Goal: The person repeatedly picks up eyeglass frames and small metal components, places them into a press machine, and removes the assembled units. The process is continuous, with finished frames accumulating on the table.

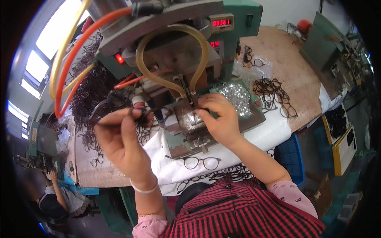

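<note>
My left hand (pixel 121 139) is raised to the left of the green press machine (pixel 238 23), its fingers closed on a dark eyeglass frame (pixel 139 115). My right hand (pixel 220 117) rests on the machine's metal bed (pixel 186 121) just under the pressing head, fingertips pinched on something small that I cannot make out. A yellowish looped hose (pixel 166 31) hangs over the head. Beside my right hand lies a heap of small shiny metal parts (pixel 237 97).
A finished pair of round glasses (pixel 201 162) lies on the white cloth (pixel 262 135) at the bench edge. Piles of dark frames (pixel 93 89) sit at left; several more frames (pixel 276 93) on the wooden bench (pixel 301 79) at right. Another person (pixel 53 198) works at lower left.
</note>
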A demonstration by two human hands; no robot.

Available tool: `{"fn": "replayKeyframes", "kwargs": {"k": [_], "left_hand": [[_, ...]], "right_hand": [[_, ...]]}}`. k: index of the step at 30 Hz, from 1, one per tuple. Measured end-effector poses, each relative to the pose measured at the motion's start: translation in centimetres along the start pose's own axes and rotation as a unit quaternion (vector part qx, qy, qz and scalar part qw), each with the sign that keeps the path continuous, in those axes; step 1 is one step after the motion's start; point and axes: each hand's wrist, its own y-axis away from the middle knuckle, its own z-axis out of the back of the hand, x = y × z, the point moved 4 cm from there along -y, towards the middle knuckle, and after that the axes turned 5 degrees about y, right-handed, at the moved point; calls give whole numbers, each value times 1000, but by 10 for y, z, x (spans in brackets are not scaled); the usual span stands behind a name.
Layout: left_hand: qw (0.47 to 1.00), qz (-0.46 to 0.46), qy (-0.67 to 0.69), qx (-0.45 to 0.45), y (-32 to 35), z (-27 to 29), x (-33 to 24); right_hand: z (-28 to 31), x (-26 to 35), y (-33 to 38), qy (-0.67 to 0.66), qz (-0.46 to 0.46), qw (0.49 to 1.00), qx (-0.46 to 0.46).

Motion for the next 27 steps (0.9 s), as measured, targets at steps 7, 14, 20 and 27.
{"fn": "replayKeyframes", "kwargs": {"k": [7, 14, 20, 27], "left_hand": [[999, 6, 11, -37, -7, -2, 16], [999, 12, 39, 6, -9, -1, 15], [1000, 29, -8, -8, 2, 2, 11], [872, -307, -235, 299, 64, -32, 10]], "right_hand": [[-8, -5, 2, -70, -51, 996, 17], [-4, -2, 2, -136, -82, 987, 14], [2, 9, 12, -305, -188, 931, 66], [59, -86, 24, 446, -44, 893, 40]]}}
